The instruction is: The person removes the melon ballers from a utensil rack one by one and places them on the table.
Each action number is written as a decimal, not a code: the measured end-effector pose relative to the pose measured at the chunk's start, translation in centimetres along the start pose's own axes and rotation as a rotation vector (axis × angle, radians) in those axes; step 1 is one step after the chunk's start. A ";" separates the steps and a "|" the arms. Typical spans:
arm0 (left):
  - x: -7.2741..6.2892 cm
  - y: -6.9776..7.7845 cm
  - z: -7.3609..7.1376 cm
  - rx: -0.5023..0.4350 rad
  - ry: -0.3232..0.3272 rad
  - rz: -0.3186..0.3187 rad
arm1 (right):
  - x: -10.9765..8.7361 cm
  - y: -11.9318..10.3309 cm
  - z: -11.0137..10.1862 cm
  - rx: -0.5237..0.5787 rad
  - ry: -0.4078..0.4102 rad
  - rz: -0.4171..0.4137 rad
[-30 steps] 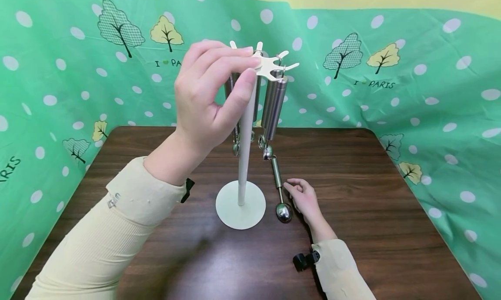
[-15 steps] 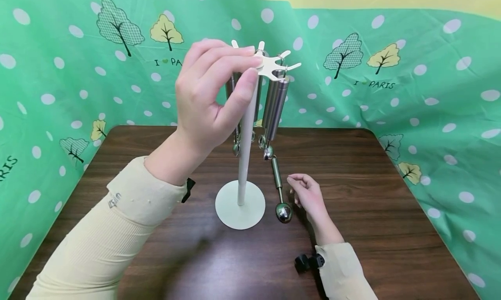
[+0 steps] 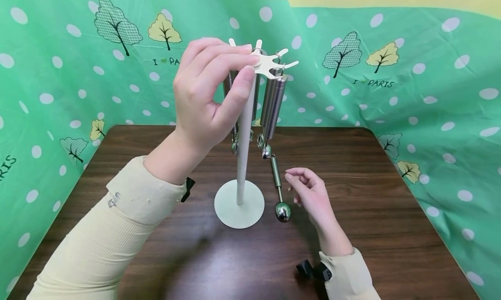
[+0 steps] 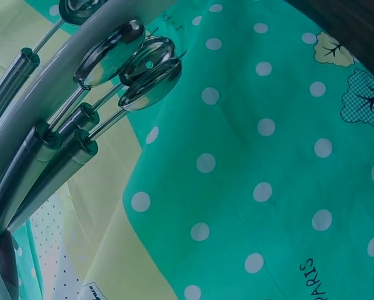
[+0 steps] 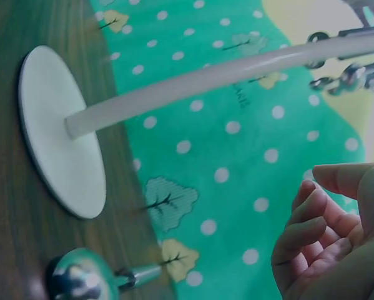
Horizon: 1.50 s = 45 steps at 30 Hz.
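My left hand (image 3: 205,91) holds the top of a white utensil stand (image 3: 242,161), fingers over its hooked crown and thumb against the upper pole. Several metal kitchen tools (image 3: 275,106) with cylindrical handles hang from the hooks; in the left wrist view their round heads (image 4: 152,87) show beside the pole. On the table right of the round base lies a metal scoop (image 3: 282,211), its bowl toward me. My right hand (image 3: 313,193), just right of the scoop's handle, has loosely bent fingers and holds nothing. In the right wrist view its thumb and index finger (image 5: 343,178) nearly meet.
The dark wooden table (image 3: 375,204) carries the stand and scoop. A green dotted cloth (image 3: 336,100) with printed trees hangs behind and at both sides. A black wrist camera (image 3: 313,270) sits on the right wrist.
My right hand has shifted slightly right and up, away from the scoop on the table. The left hand stays on the stand's top, and the hanging tools keep their places.
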State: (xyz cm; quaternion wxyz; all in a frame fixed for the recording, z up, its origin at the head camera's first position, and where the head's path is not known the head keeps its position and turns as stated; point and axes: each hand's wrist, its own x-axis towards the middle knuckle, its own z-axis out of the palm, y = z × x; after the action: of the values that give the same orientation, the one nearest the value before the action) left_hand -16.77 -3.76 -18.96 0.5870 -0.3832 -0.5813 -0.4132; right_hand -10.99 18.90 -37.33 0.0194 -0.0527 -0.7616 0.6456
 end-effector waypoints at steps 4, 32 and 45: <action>-0.1 -0.1 0.0 -0.002 0.003 -0.003 | -0.5 -1.0 0.2 0.012 0.000 -0.019; 0.0 -0.1 -0.1 -0.028 0.016 -0.004 | -2.3 -4.2 2.6 0.166 -0.099 -0.149; 0.1 -0.2 0.1 -0.031 0.012 -0.004 | -2.6 -5.8 2.4 0.108 -0.127 -0.276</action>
State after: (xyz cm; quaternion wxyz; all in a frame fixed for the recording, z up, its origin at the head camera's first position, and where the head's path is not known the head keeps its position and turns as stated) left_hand -16.96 -3.75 -18.89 0.5835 -0.3889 -0.5720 -0.4255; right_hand -9.00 15.31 -31.92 0.0627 0.0945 -0.7255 0.6788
